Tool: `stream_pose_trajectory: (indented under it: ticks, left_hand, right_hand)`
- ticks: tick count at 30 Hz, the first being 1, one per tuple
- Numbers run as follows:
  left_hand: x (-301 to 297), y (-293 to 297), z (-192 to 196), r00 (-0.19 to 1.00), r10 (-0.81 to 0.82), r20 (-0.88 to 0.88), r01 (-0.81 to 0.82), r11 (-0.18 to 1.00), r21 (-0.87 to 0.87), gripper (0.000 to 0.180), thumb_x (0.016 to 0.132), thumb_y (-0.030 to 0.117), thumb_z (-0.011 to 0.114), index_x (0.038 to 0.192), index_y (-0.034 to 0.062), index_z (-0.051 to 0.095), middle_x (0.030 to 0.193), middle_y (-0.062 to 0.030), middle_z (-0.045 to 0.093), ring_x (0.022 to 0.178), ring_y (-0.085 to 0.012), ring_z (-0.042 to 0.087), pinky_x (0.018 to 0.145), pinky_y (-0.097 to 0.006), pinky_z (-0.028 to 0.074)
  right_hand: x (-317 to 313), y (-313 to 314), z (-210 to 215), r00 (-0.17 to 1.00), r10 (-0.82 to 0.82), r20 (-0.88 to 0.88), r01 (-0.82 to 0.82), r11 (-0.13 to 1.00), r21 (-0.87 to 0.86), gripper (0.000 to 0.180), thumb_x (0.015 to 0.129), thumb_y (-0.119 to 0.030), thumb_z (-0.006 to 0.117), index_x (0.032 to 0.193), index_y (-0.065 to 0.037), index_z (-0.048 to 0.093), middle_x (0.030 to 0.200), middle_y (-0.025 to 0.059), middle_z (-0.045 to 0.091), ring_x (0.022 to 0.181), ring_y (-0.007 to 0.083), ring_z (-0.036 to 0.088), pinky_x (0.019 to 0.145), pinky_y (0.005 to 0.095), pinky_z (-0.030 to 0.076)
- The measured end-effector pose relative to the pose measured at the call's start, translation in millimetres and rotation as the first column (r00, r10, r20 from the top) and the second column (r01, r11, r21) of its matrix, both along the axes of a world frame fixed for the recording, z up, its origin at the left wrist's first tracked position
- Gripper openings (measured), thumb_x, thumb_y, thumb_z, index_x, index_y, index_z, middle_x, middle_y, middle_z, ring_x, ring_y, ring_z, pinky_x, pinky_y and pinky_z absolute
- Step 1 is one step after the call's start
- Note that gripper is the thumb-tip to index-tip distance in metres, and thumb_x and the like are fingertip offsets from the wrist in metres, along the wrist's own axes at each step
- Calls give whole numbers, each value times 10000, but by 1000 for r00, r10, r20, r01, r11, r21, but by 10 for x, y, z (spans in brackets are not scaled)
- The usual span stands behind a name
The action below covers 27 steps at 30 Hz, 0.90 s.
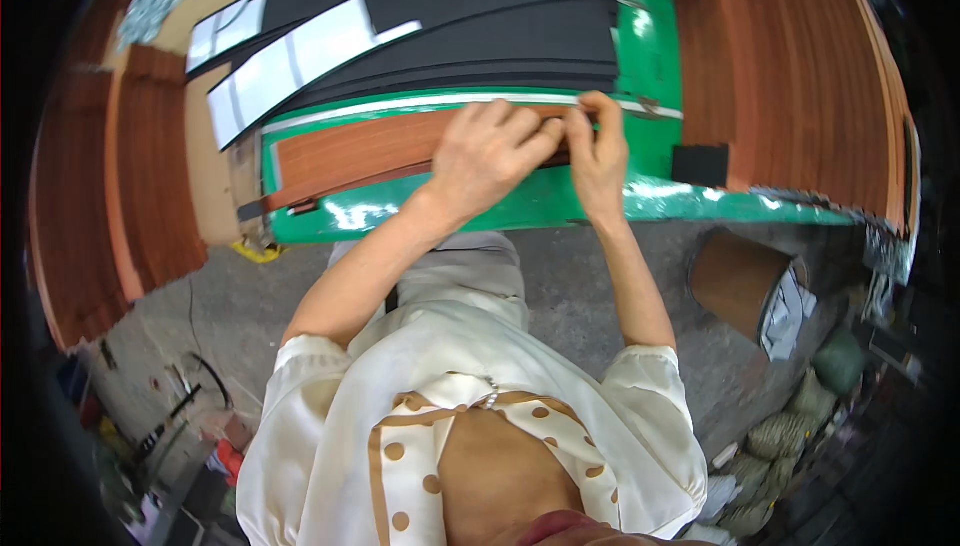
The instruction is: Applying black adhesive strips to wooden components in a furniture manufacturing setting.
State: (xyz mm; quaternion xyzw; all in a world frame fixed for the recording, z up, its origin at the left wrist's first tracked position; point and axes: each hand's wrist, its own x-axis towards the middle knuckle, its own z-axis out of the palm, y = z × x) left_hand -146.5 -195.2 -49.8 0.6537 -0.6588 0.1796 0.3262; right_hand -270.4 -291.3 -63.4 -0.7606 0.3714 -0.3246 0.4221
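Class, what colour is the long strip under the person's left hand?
The strip is reddish brown, seen best in the head view.

view: head, left fisheye | faces: down over white shirt (440,346) to green tabletop (530,201) | range: near

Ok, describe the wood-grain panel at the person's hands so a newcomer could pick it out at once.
Find the green tabletop, then the black sheets lying on it. Just nearer the person lies a long, reddish-brown wood-grain panel, with the left hand and right hand toward its right end. Unlike the brown stacks at either side, it runs left to right.
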Motion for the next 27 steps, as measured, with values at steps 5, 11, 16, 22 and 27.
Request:
stream_pose_trajectory:
  ticks: [5,11,16,22,27]
  left_hand:
    - [-38,11,-51,998,-23,-54,23,1000,1,239,710,167,613,948,147,612,797,23,538,713,-154,538,621,-313,418]
    - [215,817,363,997,74,-2,-74,984,-164,304,727,134,630,1031,114,635,937,-16,599,850,-182,570,745,-388,378]
    - [780,1990,498,683,668,-297,-689,723,43,196,870,158,589,995,25,662,874,-109,628,799,-266,603,672,-364,467]
    - [932,2263,213,440,500,-746,-482,832,274,312,956,234,509,1024,-47,628,977,-151,654,904,-231,631,778,-323,476]
    - [1061,2189,6,576,478,-663,-467,858,213,219,847,99,618,1036,-10,624,1031,-150,641,958,-283,617,849,-357,470]
  right_hand:
    - [-26,19,-162,994,-113,9,113,981,-159,160,938,-116,471,1020,-5,551,925,122,555,864,247,543,798,347,437]
    - [-99,-71,-53,993,-114,-7,114,993,-16,303,1005,-225,395,1216,-38,503,984,66,603,886,135,543,768,292,448]
    - [-137,-52,153,948,-78,-308,88,996,19,370,993,-300,444,1048,8,642,826,61,628,706,122,559,692,283,481]
    - [-234,-31,113,998,-61,-22,63,992,109,276,961,-161,518,1130,33,617,1035,50,623,903,100,551,815,245,455]
    - [-254,32,-16,997,-45,-58,49,997,68,258,924,-47,506,1141,56,601,1138,105,622,1027,173,574,923,294,428]
